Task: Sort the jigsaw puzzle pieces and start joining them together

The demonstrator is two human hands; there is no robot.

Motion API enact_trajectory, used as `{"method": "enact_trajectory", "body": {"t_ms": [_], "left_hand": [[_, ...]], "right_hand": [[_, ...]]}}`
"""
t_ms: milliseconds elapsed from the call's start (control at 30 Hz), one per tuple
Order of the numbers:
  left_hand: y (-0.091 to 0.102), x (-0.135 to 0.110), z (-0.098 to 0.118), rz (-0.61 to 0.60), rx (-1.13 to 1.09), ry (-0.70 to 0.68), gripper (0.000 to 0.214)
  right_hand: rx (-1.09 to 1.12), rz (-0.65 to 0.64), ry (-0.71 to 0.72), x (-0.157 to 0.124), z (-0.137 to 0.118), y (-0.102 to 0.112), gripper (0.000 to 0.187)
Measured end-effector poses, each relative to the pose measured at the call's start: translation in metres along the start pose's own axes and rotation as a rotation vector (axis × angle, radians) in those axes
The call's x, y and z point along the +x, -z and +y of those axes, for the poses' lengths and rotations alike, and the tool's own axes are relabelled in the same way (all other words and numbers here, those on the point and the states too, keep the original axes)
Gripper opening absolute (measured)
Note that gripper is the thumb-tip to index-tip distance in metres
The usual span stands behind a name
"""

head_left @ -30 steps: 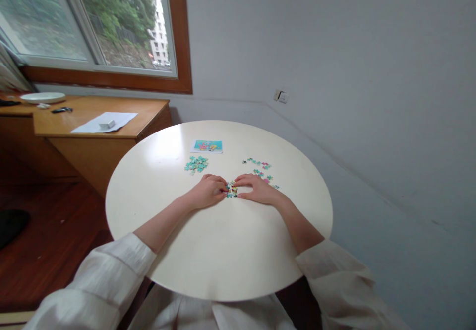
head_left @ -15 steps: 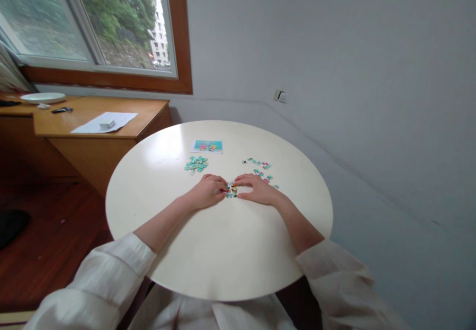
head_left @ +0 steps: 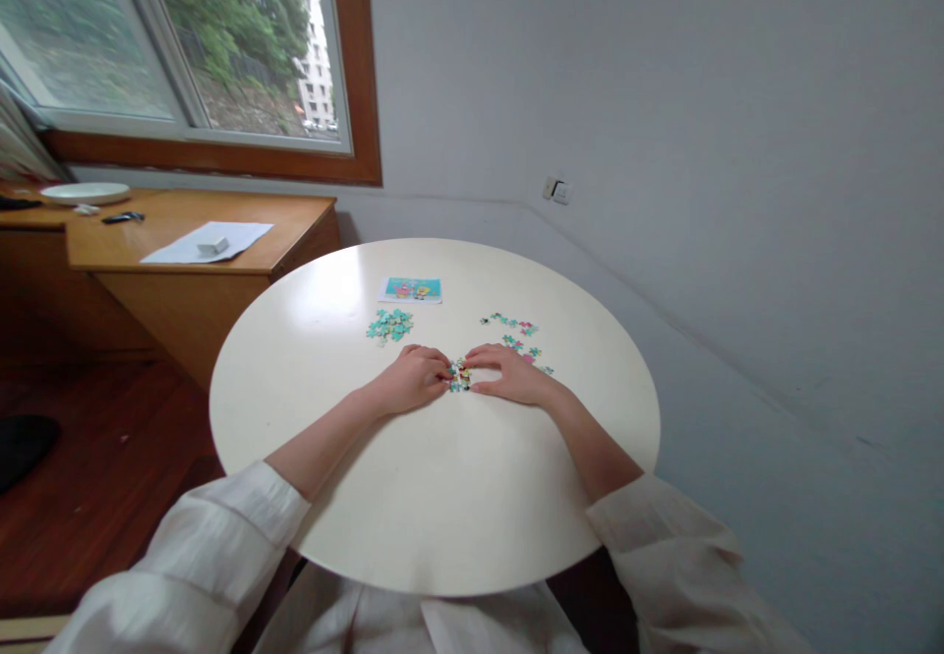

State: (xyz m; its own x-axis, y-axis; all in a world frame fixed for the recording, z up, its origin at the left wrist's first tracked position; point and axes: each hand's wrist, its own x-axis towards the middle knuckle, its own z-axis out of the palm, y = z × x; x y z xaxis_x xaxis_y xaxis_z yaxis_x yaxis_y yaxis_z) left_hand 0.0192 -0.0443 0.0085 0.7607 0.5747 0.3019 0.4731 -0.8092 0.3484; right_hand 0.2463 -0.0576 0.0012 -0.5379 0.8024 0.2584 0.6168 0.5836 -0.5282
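Note:
Between my two hands a small cluster of jigsaw puzzle pieces [head_left: 459, 377] lies flat on the white round table [head_left: 442, 497]. My left hand [head_left: 417, 379] is closed at the cluster's left side, its fingertips on the pieces there. From the right, my right hand [head_left: 505, 375] curves its thumb and fingers around the right-hand pieces, gripping their top and bottom edges. The fingers partly cover the cluster, so its exact joins cannot be made out. Just beyond my right hand are loose pink and teal pieces [head_left: 528, 329].
A pile of teal puzzle pieces [head_left: 390, 325] sits beyond my left hand. Behind it lies a picture card [head_left: 413, 290] with cartoon figures. At the left stands a wooden desk [head_left: 302, 221] with a paper sheet [head_left: 247, 238], a small white box [head_left: 212, 246] and a white plate [head_left: 85, 194].

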Motion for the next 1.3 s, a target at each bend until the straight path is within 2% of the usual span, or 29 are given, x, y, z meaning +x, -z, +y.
{"method": "enact_trajectory", "body": {"t_ms": [300,467,667,1000,1300], "left_hand": [[0.001,0.0,0.001,-0.007,0.0,0.0,0.019],[0.001,0.0,0.001,0.002,0.0,-0.003,0.019],[-0.001,0.0,0.0,0.0,-0.001,-0.002,0.018],[-0.001,0.001,0.001,0.031,-0.053,-0.04,0.02],[-0.007,0.0,-0.002,0.04,-0.082,-0.017,0.018]], "right_hand": [[0.034,0.024,-0.032,0.001,0.001,-0.003,0.03],[0.101,0.11,-0.111,0.003,0.001,-0.008,0.019],[0.016,0.184,-0.126,0.007,0.003,-0.013,0.018],[0.052,0.182,-0.165,0.008,0.0,-0.014,0.019],[0.1,0.171,-0.213,0.009,-0.002,-0.014,0.021]]}}
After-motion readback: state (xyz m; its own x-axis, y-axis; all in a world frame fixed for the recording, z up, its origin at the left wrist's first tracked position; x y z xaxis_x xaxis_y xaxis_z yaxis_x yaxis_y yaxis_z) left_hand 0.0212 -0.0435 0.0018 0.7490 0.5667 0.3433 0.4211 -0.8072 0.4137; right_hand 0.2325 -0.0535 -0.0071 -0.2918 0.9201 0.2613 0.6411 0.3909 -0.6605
